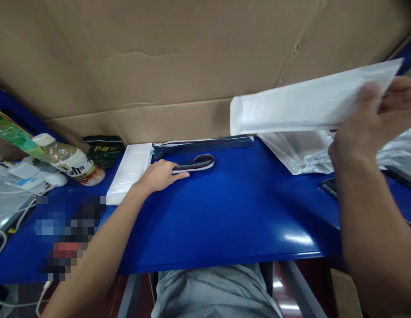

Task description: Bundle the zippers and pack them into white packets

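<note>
My left hand (159, 175) is on the near end of a dark strip with a pale edge (195, 168), its fingers over the strip and the thumb along the front. The strip's far end curls back in a loop; its exact kind is unclear. Raised at the right, my right hand (374, 106) grips a long white plastic sleeve (301, 104) by one end. The sleeve stretches leftward in front of the cardboard. Next to my left wrist lies a flat white packet (130, 170).
Dark flat strips (205, 145) lie along the cardboard wall (159, 66). Clear plastic bags (298, 150) and a dark phone-like object (330, 187) are at the right. A bottle (73, 161), a dark green pouch (104, 150) and white chargers with cables (26, 174) crowd the blue table's (231, 216) left.
</note>
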A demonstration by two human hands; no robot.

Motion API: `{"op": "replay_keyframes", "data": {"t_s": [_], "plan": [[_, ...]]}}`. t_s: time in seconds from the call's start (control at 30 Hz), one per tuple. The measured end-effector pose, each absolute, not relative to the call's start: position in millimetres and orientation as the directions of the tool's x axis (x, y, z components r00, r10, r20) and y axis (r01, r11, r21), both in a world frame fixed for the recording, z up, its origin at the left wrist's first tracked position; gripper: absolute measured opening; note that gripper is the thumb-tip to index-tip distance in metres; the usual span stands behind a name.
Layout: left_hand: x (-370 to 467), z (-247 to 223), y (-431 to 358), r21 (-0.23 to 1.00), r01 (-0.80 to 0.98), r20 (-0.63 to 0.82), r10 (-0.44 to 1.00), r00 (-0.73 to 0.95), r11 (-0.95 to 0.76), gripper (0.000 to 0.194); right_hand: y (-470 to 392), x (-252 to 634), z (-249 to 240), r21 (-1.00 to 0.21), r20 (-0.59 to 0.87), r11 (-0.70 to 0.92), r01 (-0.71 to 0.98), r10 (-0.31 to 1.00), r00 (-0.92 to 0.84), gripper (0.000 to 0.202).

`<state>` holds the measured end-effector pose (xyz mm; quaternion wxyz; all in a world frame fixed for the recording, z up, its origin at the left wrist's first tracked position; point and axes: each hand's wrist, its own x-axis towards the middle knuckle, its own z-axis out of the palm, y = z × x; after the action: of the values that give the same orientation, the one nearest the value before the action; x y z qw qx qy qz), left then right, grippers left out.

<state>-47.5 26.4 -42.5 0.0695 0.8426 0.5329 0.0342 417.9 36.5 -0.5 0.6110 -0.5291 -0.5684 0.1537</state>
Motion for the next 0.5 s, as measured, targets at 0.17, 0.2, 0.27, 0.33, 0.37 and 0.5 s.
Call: {"op": "replay_keyframes", "data": {"t_s": [0.17, 0.2, 0.27, 0.33, 0.37, 0.5], "plan": [[-38.4, -35.8, 17.1, 0.041, 0.900, 0.088, 0.899, 0.429, -0.433, 0.082, 38.7, 394.2, -2.0, -0.862, 0.507, 0.436, 0.258, 0.744, 0.436, 0.041], [-38.5, -31.6, 15.1, 0.044, 0.894, 0.118, 0.891, 0.438, -0.446, 0.088, 38.9, 389.3, -5.9, -0.869, 0.492, 0.446, 0.214, 0.732, 0.471, 0.040], [-38.9, -19.5, 9.3, 0.125, 0.848, 0.193, 0.851, 0.488, -0.515, 0.093, 36.9, 377.1, -14.6, -0.887, 0.448, 0.442, 0.135, 0.752, 0.483, 0.039], [-35.2, -5.2, -0.6, 0.347, 0.732, 0.280, 0.809, 0.516, -0.587, 0.076, 30.7, 358.8, -23.0, -0.905, 0.421, 0.409, 0.120, 0.819, 0.389, 0.040], [-30.7, 1.4, -7.2, 0.493, 0.642, 0.290, 0.807, 0.515, -0.587, 0.068, 26.2, 347.4, -26.8, -0.909, 0.416, 0.390, 0.146, 0.854, 0.313, 0.040], [-5.0, 17.3, -33.4, 0.840, 0.404, 0.056, 0.797, 0.601, -0.363, 0.064, 6.2, 299.6, -37.9, -0.892, 0.426, 0.396, 0.219, 0.898, 0.110, 0.046]]}}
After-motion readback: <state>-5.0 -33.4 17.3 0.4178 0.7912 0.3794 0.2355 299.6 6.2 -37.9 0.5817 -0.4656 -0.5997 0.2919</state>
